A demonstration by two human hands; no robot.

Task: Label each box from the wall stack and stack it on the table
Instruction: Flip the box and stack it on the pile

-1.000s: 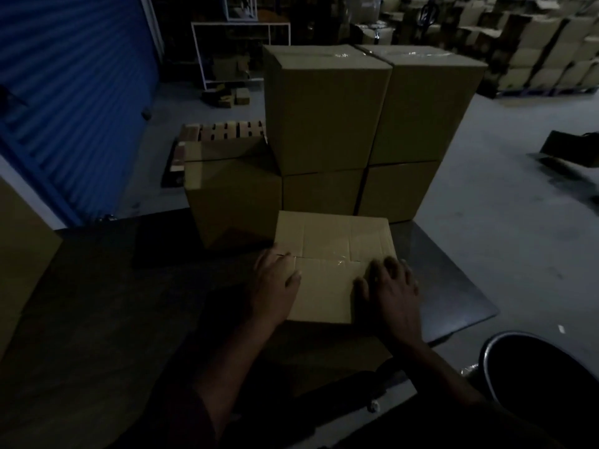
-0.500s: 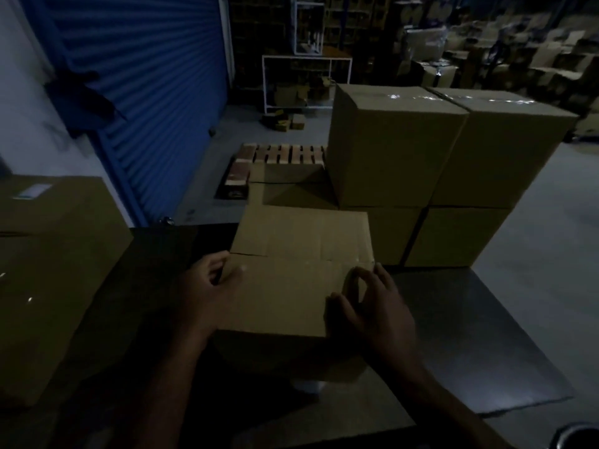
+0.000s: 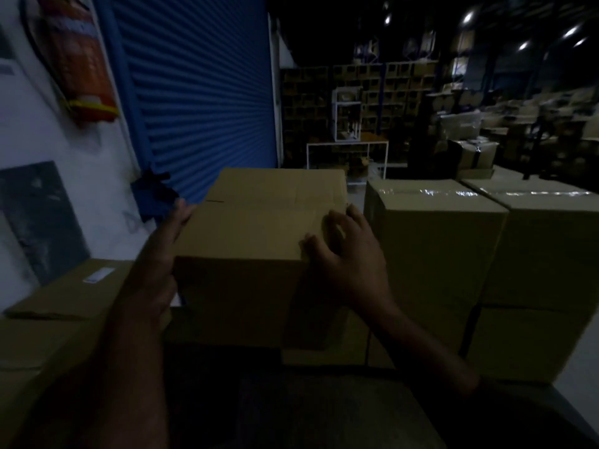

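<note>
A plain brown cardboard box [image 3: 252, 234] is held up in the air in front of me, between both hands. My left hand [image 3: 158, 264] lies flat against its left side with the fingers straight. My right hand [image 3: 350, 254] grips the box's right top edge, thumb on the top face and fingers curled over the corner. At the lower left sits another cardboard box [image 3: 64, 296] with a small white label [image 3: 99, 275] on top. The dark table [image 3: 340, 413] lies below the held box.
A stack of taped cardboard boxes [image 3: 434, 247] stands to the right, beyond the table. Behind are a blue roller shutter [image 3: 201, 92], a fire extinguisher [image 3: 77, 56] on the white wall and a dark panel [image 3: 39, 218] leaning there. Shelving fills the dim background.
The box has been lifted off the table and carried up and to the left. My view has swung left towards the wall and the labelled box.
</note>
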